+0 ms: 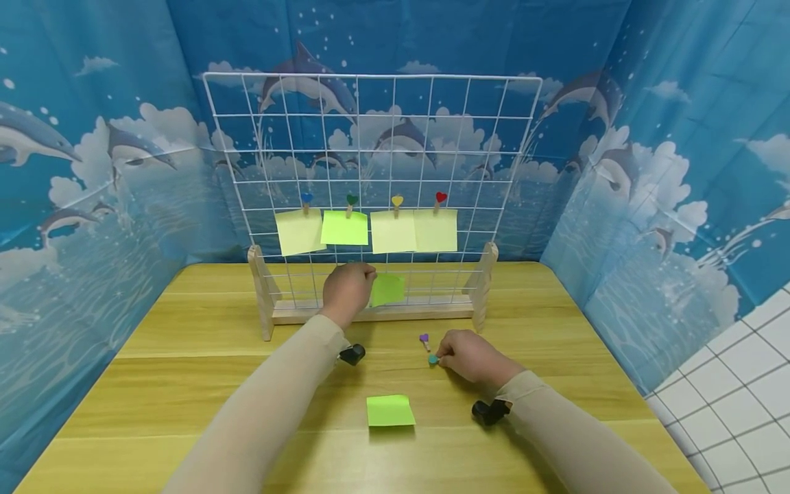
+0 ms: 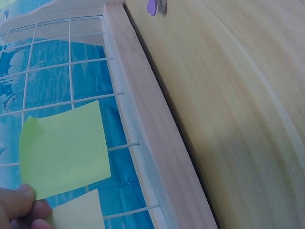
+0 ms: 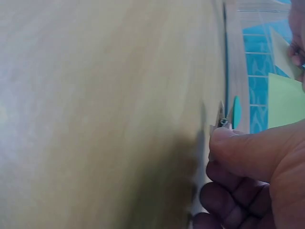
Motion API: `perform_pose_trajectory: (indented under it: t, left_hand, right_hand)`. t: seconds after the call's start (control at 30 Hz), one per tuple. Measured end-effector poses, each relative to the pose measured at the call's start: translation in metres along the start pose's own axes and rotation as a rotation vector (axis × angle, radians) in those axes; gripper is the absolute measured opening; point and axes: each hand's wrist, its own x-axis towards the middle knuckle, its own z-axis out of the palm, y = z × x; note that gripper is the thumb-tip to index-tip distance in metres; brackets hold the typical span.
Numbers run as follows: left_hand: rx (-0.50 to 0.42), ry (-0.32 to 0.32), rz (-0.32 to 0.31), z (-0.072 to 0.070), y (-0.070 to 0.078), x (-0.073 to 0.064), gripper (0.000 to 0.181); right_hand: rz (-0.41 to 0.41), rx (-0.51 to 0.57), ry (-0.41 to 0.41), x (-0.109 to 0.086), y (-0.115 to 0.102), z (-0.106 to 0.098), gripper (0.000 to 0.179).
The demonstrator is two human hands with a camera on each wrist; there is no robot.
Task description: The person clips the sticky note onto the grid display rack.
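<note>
My left hand [image 1: 348,288] pinches a green sticky note [image 1: 388,289] by its edge against the lower part of a white wire grid [image 1: 395,149]. A paler note [image 2: 81,212] shows beside those fingers in the left wrist view, partly hidden. Above the table, my right hand [image 1: 472,353] holds a small wooden clothespin [image 3: 223,120] with a teal top between thumb and fingers. Near it lies a clothespin with a purple heart [image 1: 424,339]. Along the grid hang several notes, among them a green one [image 1: 344,228], under heart clothespins such as the red one [image 1: 441,197].
Wooden feet [image 1: 484,288] and a wooden bar [image 1: 376,313] support the grid on the wooden table [image 1: 185,384]. A green sticky note [image 1: 390,411] lies near the front, between the forearms. A dolphin-print curtain [image 1: 111,206] surrounds the back and sides.
</note>
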Motion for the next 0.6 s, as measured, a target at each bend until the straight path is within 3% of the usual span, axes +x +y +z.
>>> perform_pose_trajectory:
  t: [0.23,0.43,0.6]
  left_hand:
    - [0.003,0.01,0.003,-0.001,0.0,0.001,0.029]
    - [-0.007,0.003,-0.011,0.0,0.001,0.001,0.029]
    - [-0.004,0.005,-0.007,-0.001,0.001,0.0,0.029]
  right_hand:
    - [0.117,0.174,0.021,0.0,-0.002,-0.01,0.008]
    - [0.112,0.293,0.038,0.001,-0.006,-0.017,0.033]
    - [0.069,0.359,0.087,0.005,-0.009,-0.02,0.028]
